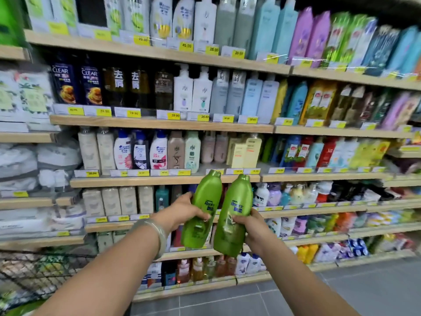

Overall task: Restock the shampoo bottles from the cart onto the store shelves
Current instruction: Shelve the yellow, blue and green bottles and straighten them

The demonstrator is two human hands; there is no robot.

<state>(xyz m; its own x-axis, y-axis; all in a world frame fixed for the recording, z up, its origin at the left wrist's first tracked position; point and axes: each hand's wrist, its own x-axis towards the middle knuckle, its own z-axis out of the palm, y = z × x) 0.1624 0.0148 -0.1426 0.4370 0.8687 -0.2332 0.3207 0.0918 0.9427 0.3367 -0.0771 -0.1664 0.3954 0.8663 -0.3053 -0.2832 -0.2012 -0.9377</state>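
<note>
Shampoo bottles, one (203, 208) gripped upright in the left hand (182, 212), another (232, 216) in the right hand (251, 226), face stocked shelves (164, 181) ahead.

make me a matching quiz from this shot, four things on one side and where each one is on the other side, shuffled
Things:
1. cart
2. CLEAR bottles
3. bracelet
4. green bottles

Places:
a. one gripped in the left hand, one in the right hand
b. on the left wrist
c. standing on an upper shelf, left end
d. bottom left corner of the view

Pairs: 1-d, 2-c, 3-b, 4-a
</note>
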